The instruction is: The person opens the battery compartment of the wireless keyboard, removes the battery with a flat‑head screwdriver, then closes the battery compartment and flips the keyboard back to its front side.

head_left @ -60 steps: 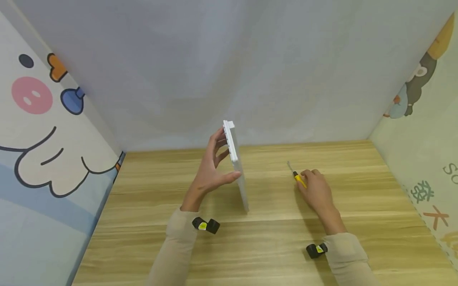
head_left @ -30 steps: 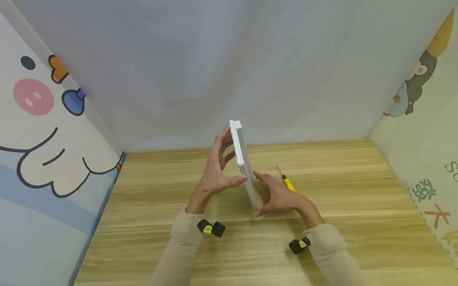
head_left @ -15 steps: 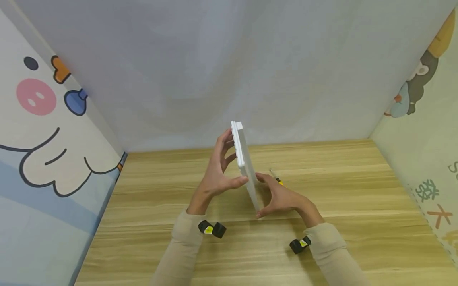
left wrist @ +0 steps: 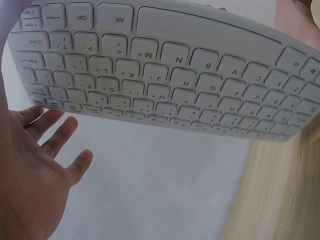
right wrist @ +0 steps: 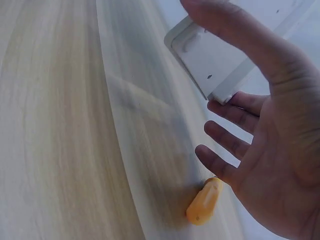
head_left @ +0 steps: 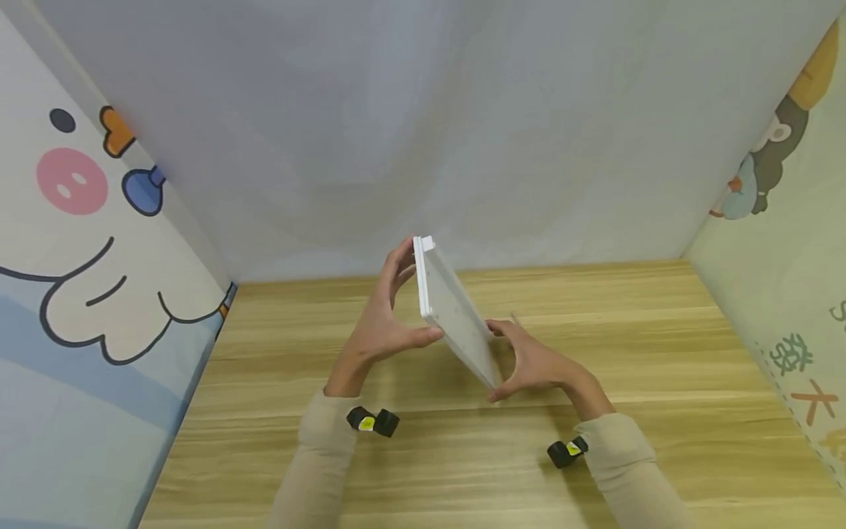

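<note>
A white keyboard (head_left: 456, 316) is held aslant above the table, its plain underside turned toward the head camera. Its keys (left wrist: 165, 75) show in the left wrist view. My left hand (head_left: 380, 323) grips the upper left end, thumb on the near edge and fingers on the far one. At the lower right end, my right hand (head_left: 535, 364) pinches the keyboard between thumb and forefinger, other fingers spread. Beyond the right hand lies a screwdriver; in the head view only its metal shaft (head_left: 515, 319) shows, while its yellow handle (right wrist: 204, 202) appears in the right wrist view.
The wood-grain table (head_left: 463, 470) ends at a grey-white back wall (head_left: 529, 132). Cartoon-printed panels stand at the left (head_left: 86, 294) and right (head_left: 780, 294). Each wrist carries a small black camera.
My right hand has left the screwdriver on the table, moved left and taken the keyboard's lower end. The keyboard has since tipped over further, so more of its underside shows.
</note>
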{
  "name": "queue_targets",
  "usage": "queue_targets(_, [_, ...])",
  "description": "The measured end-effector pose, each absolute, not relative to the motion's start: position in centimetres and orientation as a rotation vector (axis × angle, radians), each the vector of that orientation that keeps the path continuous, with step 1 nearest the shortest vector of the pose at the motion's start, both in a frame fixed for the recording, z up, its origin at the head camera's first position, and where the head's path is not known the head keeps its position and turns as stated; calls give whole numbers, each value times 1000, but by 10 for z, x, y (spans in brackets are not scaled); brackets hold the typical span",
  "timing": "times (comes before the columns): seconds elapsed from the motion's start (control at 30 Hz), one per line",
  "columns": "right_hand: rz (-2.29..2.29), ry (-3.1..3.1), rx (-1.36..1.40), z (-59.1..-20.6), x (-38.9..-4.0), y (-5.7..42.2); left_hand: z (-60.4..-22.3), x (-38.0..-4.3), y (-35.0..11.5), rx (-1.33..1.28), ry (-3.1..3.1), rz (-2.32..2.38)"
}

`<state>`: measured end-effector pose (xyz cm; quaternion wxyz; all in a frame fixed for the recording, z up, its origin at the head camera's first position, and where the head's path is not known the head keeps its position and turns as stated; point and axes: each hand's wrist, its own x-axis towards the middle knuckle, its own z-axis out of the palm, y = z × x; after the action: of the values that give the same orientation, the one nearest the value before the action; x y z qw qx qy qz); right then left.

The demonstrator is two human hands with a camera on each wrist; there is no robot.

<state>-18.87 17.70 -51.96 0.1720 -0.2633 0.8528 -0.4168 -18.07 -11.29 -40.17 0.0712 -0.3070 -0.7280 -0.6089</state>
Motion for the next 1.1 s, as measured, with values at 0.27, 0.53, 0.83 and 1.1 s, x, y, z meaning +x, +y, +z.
queue_targets(0.27, [-1152,2459,-723,-517,-188,185,-404,-183,-135,-911,-2263,-1762])
queue_targets(0.53, [-1061,2514,-696,-513,-189,189,-407,-181,-165,-866,-2438,-1598])
queue_targets(0.83, [-989,2546,-674,-503,-192,193,-423,-177,-196,-748,-2573,-1556])
queue_targets(1.1, [-939,2610,-721,-503,-196,194,-439,-174,-215,-673,-2688,-1481])
